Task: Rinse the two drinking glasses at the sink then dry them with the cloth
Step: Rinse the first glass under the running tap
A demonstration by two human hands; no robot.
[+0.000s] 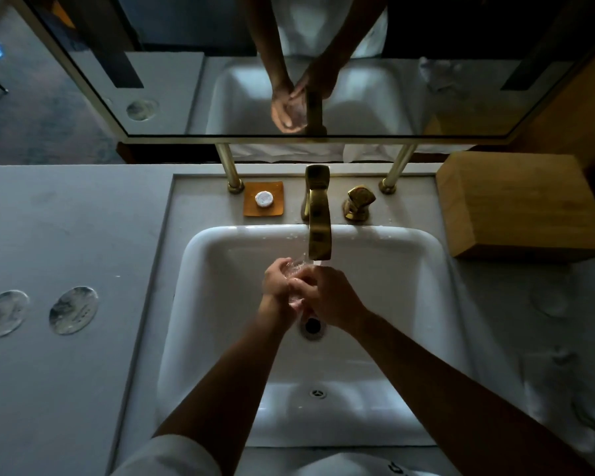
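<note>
Plainly the work was only at its first stage. One drinking glass (pixel 298 269) sat tilted under the brass tap (pixel 318 214), over the middle of the white sink (pixel 426 304), with water running onto it. The left hand (pixel 277 280) was curled round its far side, and the right hand (pixel 330 297) closed over its near side, fingers seeming to rub at the wall of it. Both hands held it between them, just above the drain (pixel 312 325).

So the rinsing of this glass was in hand, and I would judge it not finished while the water ran. The second glass I could not pick out with any certainty. On the table to the right of the basin lay some pale, clear-looking shapes (pixel 550 297) in the gloom; one may have been it, and a crumpled pale thing (pixel 581 417) nearer the person may have been the cloth, but the light was too poor to say. Nothing showed a dried glass anywhere.

Further out, a round soap (pixel 264 199) lay on an orange dish (pixel 251 209) behind the basin, a tap handle (pixel 358 202) stood right of the spout, a wooden box (pixel 522 204) sat at the right, and two round coasters (pixel 73 310) lay well to the left.

By my reckoning, most remained: the other glass and all the drying.
</note>
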